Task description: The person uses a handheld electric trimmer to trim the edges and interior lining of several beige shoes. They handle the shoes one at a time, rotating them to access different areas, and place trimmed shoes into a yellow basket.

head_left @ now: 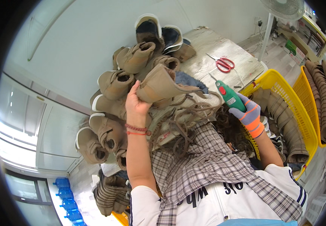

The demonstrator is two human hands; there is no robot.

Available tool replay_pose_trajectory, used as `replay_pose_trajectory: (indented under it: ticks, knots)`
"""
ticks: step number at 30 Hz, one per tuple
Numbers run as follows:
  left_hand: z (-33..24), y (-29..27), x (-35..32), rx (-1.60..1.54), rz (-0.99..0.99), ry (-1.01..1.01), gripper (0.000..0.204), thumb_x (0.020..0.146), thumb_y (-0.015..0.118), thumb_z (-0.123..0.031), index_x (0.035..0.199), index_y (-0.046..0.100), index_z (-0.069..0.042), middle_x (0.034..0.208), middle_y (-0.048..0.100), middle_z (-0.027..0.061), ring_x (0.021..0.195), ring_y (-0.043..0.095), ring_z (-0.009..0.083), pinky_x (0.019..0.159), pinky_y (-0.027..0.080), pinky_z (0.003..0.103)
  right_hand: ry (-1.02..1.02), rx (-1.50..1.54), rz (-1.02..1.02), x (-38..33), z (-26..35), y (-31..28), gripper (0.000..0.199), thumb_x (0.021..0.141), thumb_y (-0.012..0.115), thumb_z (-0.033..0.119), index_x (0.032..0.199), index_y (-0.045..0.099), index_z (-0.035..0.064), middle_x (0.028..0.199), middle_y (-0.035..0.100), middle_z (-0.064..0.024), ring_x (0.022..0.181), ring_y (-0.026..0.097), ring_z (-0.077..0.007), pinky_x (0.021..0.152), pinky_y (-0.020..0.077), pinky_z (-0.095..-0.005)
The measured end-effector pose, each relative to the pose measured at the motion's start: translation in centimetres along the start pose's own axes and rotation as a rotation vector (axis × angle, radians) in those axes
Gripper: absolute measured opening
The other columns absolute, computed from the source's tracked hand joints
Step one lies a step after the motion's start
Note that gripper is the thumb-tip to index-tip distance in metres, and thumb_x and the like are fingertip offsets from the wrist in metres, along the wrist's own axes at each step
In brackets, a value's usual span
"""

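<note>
My bare left hand [137,104] is closed on the edge of a brown shoe upper [159,84], holding it raised over the table. Dark blue fuzzy lining [191,81] shows beside it. In my right hand [250,116], which wears a grey and orange work glove, is a green handheld tool [227,95] with a red button and a thin metal tip. The tip is apart from the upper and points toward red-handled scissors [225,64] on the table. Brown curled trimmings [181,126] lie between my arms, near my plaid apron.
Several brown shoe uppers [116,83] with white edges are piled at the left and back of the worktable [204,37]. At right stand yellow baskets [309,124] with stacked uppers. A fan [285,8] stands at the far right; blue plastic objects [68,203] line the lower left.
</note>
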State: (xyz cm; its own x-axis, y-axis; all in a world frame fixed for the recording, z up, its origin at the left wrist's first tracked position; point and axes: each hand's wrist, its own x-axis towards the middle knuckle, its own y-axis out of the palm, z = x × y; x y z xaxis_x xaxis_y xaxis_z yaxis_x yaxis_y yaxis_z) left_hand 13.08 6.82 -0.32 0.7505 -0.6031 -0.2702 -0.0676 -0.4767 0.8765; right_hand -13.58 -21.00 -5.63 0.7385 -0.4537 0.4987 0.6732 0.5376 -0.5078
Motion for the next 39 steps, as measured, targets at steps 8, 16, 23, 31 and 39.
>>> replay_pose_trajectory:
  ticks: [8, 16, 23, 31, 39]
  knots:
    - [-3.6, -3.8, -6.5, -0.035, -0.128, 0.169, 0.032, 0.092, 0.047, -0.016, 0.117, 0.047, 0.005, 0.12, 0.054, 0.0193, 0.111, 0.052, 0.0329, 0.096, 0.041, 0.049, -0.367, -0.189, 0.092, -0.5, 3.5, 2.3, 0.064, 0.056, 0.081, 0.042, 0.105, 0.064, 0.0052, 0.066, 0.061, -0.0118, 0.056, 0.058, -0.0275, 0.054, 0.0466, -0.0338]
    - [-3.4, -4.6, -7.0, -0.062, -0.116, 0.111, 0.032, 0.093, 0.045, -0.016, 0.118, 0.047, 0.005, 0.12, 0.054, 0.0192, 0.111, 0.052, 0.0326, 0.096, 0.042, 0.049, -0.436, -0.183, 0.115, -0.2, 5.2, 2.6, 0.063, 0.057, 0.081, 0.043, 0.103, 0.064, 0.0046, 0.062, 0.058, -0.0107, 0.054, 0.056, -0.0269, 0.051, 0.0454, -0.0339]
    - [-1.9, -3.5, -6.8, -0.039, -0.155, 0.097, 0.034, 0.094, 0.043, -0.016, 0.119, 0.045, 0.006, 0.121, 0.052, 0.0202, 0.112, 0.052, 0.0333, 0.098, 0.04, 0.048, -0.512, -0.194, 0.073, 0.1, 5.0, 2.6, 0.064, 0.057, 0.08, 0.044, 0.105, 0.063, 0.0052, 0.059, 0.055, -0.0084, 0.051, 0.053, -0.0255, 0.05, 0.0432, -0.0337]
    - [-0.1, -1.4, -7.2, 0.009, -0.208, 0.133, 0.033, 0.094, 0.042, -0.015, 0.119, 0.044, 0.006, 0.123, 0.051, 0.0209, 0.113, 0.051, 0.0333, 0.098, 0.041, 0.048, -0.551, -0.203, 0.045, 0.1, 5.3, 2.0, 0.068, 0.055, 0.08, 0.046, 0.106, 0.062, 0.0043, 0.058, 0.053, -0.007, 0.049, 0.051, -0.0241, 0.048, 0.041, -0.0328]
    - [1.9, -0.5, -8.2, -0.077, 0.037, 0.172, 0.032, 0.094, 0.041, -0.013, 0.121, 0.045, 0.005, 0.126, 0.05, 0.0179, 0.115, 0.049, 0.0296, 0.1, 0.039, 0.047, -0.533, -0.122, 0.039, 0.3, 6.3, 2.0, 0.067, 0.055, 0.081, 0.044, 0.106, 0.062, 0.0041, 0.062, 0.057, -0.0084, 0.051, 0.054, -0.025, 0.049, 0.0429, -0.0322]
